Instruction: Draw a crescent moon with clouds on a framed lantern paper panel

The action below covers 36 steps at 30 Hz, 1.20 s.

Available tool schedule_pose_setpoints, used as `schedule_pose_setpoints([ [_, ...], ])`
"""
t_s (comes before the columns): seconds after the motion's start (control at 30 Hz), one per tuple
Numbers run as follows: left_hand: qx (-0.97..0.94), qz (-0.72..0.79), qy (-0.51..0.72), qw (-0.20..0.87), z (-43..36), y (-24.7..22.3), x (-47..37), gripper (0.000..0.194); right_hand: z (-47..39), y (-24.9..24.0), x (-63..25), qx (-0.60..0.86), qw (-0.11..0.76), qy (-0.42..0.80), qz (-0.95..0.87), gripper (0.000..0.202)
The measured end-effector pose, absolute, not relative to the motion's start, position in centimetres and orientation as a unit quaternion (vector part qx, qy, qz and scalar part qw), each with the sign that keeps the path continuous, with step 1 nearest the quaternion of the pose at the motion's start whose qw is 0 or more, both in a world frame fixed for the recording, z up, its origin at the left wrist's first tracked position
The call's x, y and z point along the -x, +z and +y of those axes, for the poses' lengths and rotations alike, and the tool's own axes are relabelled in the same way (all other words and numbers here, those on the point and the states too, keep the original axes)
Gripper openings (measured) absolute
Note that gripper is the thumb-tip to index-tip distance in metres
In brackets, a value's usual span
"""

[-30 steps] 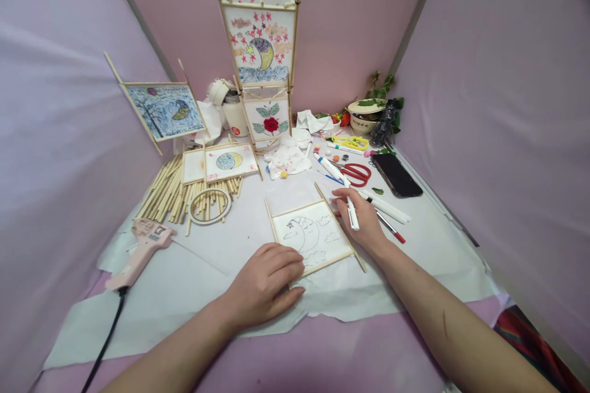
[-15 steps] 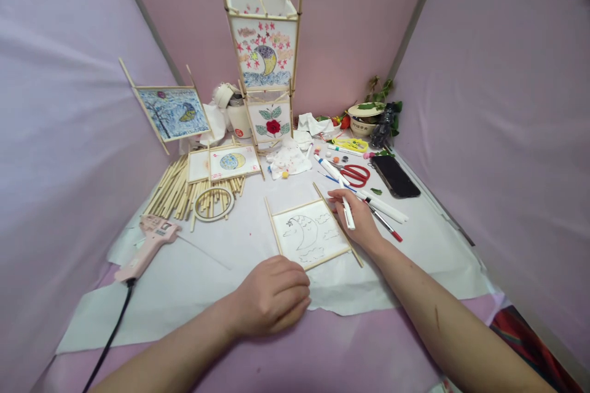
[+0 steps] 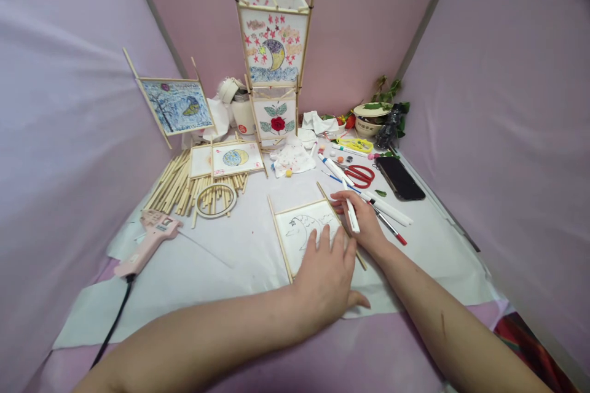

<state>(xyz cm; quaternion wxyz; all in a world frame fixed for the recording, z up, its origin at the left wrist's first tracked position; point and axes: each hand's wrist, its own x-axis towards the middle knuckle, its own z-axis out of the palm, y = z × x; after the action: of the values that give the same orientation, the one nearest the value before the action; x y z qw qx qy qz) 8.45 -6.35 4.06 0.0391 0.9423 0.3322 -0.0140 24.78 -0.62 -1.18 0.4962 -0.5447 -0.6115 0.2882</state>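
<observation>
A white panel (image 3: 288,245) in a wooden-stick frame lies on the table before me, with a crescent moon, a star and clouds in black outline. Over its lower right part spreads my left hand (image 3: 325,273), fingers apart and holding nothing; it covers much of the drawing. My right hand (image 3: 364,224) rests at the panel's right edge, closed around a white marker (image 3: 351,207) that slants upward. Beside that hand lie a red-ended pen (image 3: 391,230) and several white markers.
A glue gun (image 3: 154,239) with a black cord lies left, below wooden sticks (image 3: 170,184) and a tape roll (image 3: 216,201). Behind stands a tall framed lantern (image 3: 276,49). Red-handled scissors (image 3: 362,176), a phone (image 3: 400,178) and a lidded bowl (image 3: 367,126) are at right.
My left hand has moved right from the panel's lower edge onto the drawing, and its fingers have spread. My right hand still holds the marker. The view has shifted slightly.
</observation>
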Motion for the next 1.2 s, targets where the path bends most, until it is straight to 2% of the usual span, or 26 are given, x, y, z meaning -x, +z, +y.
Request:
schedule_pose_setpoints([
  [0.17,-0.906,0.421,-0.007,0.037,-3.7,3.1,-9.3,0.099,-0.6,-0.9,-24.7,0.562,0.491,0.254,-0.616,0.027],
  [0.37,-0.904,0.425,0.02,0.039,-3.7,2.0,-8.7,0.097,-0.6,-0.2,-24.7,0.555,0.496,0.124,-0.657,0.025],
  [0.67,-0.905,0.422,0.038,0.035,-4.1,1.0,-8.8,0.095,-1.0,-0.1,-24.4,0.576,0.529,0.256,-0.568,0.017],
  [0.83,-0.927,0.372,0.049,0.017,-4.4,1.9,-8.6,0.079,-0.1,0.7,-24.0,0.566,0.536,0.297,-0.551,0.015],
  [1.2,-0.911,0.406,0.031,0.074,-4.4,1.5,-8.6,0.076,0.8,0.5,-22.5,0.571,0.495,0.283,-0.59,0.006],
])
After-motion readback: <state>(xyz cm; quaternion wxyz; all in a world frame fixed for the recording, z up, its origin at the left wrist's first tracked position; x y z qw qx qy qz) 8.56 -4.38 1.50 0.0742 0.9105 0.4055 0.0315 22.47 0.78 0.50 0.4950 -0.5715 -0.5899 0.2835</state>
